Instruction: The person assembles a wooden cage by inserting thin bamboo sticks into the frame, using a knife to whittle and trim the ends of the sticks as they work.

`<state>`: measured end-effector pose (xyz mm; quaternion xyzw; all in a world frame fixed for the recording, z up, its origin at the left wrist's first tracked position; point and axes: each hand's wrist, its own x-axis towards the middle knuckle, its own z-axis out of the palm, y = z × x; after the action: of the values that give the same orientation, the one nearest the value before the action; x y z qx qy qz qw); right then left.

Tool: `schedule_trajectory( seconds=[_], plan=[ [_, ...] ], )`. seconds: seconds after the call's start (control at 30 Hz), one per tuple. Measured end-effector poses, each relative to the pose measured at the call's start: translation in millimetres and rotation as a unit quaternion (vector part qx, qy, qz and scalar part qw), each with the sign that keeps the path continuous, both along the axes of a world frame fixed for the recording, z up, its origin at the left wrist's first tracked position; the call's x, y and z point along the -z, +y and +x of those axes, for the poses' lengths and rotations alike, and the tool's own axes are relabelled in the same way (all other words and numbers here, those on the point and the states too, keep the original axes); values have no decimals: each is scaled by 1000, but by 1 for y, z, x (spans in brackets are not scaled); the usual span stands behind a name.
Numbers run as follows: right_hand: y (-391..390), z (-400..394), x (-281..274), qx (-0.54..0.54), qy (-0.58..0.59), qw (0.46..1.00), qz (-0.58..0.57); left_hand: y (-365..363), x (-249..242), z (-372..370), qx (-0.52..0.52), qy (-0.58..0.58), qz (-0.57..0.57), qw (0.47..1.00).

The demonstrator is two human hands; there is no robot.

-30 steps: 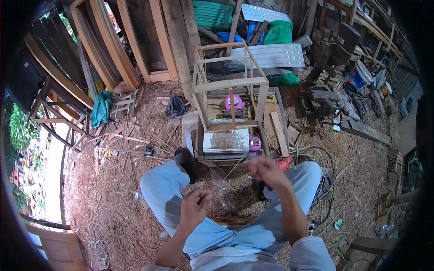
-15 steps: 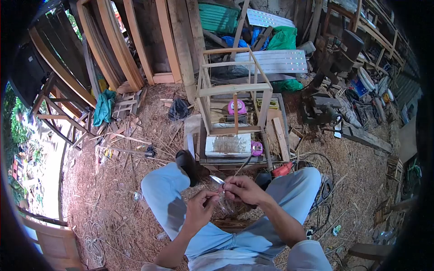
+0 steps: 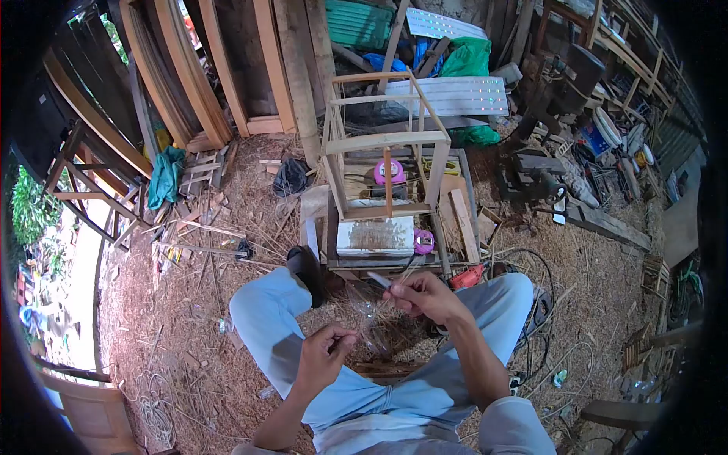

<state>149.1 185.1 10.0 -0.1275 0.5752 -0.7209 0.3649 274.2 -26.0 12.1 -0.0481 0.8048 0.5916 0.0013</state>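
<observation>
My right hand (image 3: 427, 297) is closed around a knife (image 3: 378, 279), its pale blade pointing up and to the left over the floor between my knees. Lower and to the left, my left hand (image 3: 326, 353) is closed in a pinch, thumb against the curled fingers; I cannot tell what, if anything, it grips. Crinkled clear plastic (image 3: 369, 309) shows in the gap between the two hands, close to the right fingers. Beyond the knife stands a wooden frame (image 3: 387, 139) on a low worktable (image 3: 331, 246).
Pink tape measures (image 3: 423, 242) and a worn white block (image 3: 374, 236) lie on the worktable. A red power tool (image 3: 466, 277) with a dark cord sits by my right knee. Wood shavings (image 3: 189, 318) and offcuts cover the floor. Wooden frames (image 3: 221, 72) lean at the back left.
My hands have moved apart: the right went up and right with the knife, the left slightly down and left. The whole view shifted a little.
</observation>
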Motion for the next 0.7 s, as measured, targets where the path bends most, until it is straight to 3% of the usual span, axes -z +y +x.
schedule_trajectory(
  seconds=[0.13, 0.3, 0.47, 0.6, 0.7],
  plan=[
    [2, -2, 1, 24, 9, 999, 24, 1, -10, 4, 2, -56, 5, 998],
    [0, -4, 8, 48, 40, 996, 65, 1, -12, 2, 5, -49, -23, 999],
    [-15, 2, 20, 88, 9, 996, 25, 4, -1, -5, -1, -23, 11, 1000],
    [-36, 21, 24, 43, 19, 999, 15, 6, 2, -13, -10, -23, -27, 999],
    [-3, -16, 21, 85, -18, 996, 35, 3, 5, -7, -10, -13, -16, 1000]
  ],
)
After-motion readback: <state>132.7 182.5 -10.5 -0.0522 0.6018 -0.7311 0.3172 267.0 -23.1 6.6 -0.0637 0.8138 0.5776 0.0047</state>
